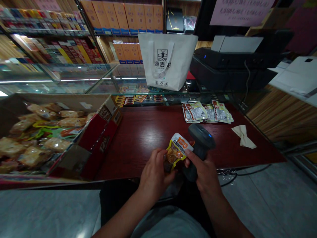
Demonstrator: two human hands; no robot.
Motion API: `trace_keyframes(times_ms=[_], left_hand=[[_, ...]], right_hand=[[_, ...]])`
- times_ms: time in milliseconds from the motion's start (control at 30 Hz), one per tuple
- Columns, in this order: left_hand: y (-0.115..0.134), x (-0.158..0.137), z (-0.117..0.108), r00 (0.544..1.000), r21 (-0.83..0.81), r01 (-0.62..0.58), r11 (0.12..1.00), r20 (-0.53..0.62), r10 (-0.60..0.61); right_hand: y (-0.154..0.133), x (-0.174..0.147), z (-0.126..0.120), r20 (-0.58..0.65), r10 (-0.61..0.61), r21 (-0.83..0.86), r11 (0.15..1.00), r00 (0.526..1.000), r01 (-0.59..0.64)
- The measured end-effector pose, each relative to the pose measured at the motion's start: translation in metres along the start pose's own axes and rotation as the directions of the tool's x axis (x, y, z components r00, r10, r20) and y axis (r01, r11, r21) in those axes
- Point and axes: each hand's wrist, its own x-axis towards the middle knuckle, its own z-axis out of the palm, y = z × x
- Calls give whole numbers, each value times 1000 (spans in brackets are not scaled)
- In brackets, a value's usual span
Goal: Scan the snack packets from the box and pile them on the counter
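Note:
My left hand (pixel 155 173) is closed around the left edge of a small snack packet (pixel 176 150), which has a white top, a yellow border and a clear window with brown food inside. The packet is tilted, its printed front turned up toward me. In my right hand (pixel 206 170) is a dark handheld barcode scanner (pixel 201 138), its head pointing up and away over the table. The right thumb also presses on the packet's right edge. Part of the scanner's handle is hidden by my right fingers.
A cardboard box (pixel 99 138) of wrapped snacks stands at left on the dark red tabletop (pixel 138 132). Flat packets (pixel 208 111) and a crumpled cloth-like piece (pixel 244 136) lie at right. Behind are a white paper bag (pixel 170 59), a glass case and a black printer-like machine (pixel 235 66).

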Motion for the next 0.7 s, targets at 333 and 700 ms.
trace_keyframes(times_ms=[333,700], left_hand=[[-7,14,-15,877,-862,464,206,413,-247],[-14,20,-22,825,-849,502,-165,528,-205]], right_hand=[[-4,4,-12,59,-26,31,999,998,25],[4,-1,-24,77,29,-115,993,997,-20]])
